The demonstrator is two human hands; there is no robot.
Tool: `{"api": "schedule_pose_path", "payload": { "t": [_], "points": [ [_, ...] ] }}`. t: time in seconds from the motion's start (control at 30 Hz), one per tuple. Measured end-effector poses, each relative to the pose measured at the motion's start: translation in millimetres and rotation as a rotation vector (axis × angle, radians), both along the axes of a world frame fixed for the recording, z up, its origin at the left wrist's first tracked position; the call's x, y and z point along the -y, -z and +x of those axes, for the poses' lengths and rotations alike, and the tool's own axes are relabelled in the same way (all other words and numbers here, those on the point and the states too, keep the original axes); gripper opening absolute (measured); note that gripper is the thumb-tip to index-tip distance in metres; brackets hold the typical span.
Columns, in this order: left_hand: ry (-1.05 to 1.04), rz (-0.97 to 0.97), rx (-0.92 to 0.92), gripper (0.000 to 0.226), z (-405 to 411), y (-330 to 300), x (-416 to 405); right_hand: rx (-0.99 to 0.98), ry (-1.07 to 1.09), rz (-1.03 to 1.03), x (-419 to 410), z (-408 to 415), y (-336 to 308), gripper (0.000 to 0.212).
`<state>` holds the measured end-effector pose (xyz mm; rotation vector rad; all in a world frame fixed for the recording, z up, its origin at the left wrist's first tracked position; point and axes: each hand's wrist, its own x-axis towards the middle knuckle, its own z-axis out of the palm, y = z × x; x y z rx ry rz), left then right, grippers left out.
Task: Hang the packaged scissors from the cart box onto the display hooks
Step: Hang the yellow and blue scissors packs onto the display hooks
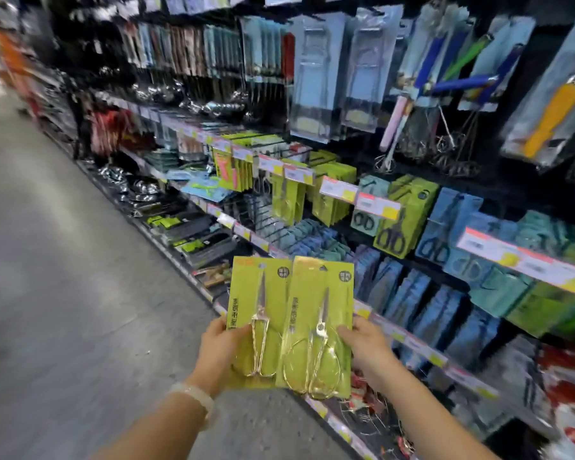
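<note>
I hold two yellow-green packs of gold scissors side by side in front of the shelving. My left hand (218,351) grips the left pack (258,313) by its lower left edge. My right hand (365,348) grips the right pack (319,323), which overlaps the left one, by its lower right edge. Both packs stand upright with their hang holes at the top. Matching yellow-green scissor packs (287,200) hang on display hooks on the shelf row above and beyond my hands. The cart box is out of view.
Display shelving (412,207) runs along the right, packed with hanging kitchen tools, blue and green scissor packs (395,227) and price tags (375,205). Grey aisle floor (63,260) stretches to the left. A person in red (100,127) stands far down the aisle.
</note>
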<state>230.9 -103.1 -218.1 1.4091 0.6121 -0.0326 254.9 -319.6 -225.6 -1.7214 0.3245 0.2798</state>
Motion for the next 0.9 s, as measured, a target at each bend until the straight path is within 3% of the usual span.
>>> {"api": "schedule_pose_path", "payload": {
  "t": [0.2, 0.43, 0.67, 0.9],
  "points": [
    [-0.022, 0.023, -0.003, 0.029, 85.8, 13.4, -59.1, -0.004, -0.053, -0.018, -54.5, 116.9, 20.8, 0.011],
    [0.06, 0.04, 0.011, 0.02, 212.3, -0.8, -111.5, -0.02, -0.059, -0.033, -94.8, 231.2, 10.9, 0.009],
    [0.225, 0.048, -0.024, 0.018, 316.1, 11.7, -123.5, -0.044, 0.126, -0.089, -79.5, 279.1, 23.3, 0.011],
    [0.539, 0.027, -0.023, 0.014, 406.2, 13.2, -117.4, -0.028, 0.325, -0.107, -100.3, 296.3, 11.3, 0.018]
  ]
}}
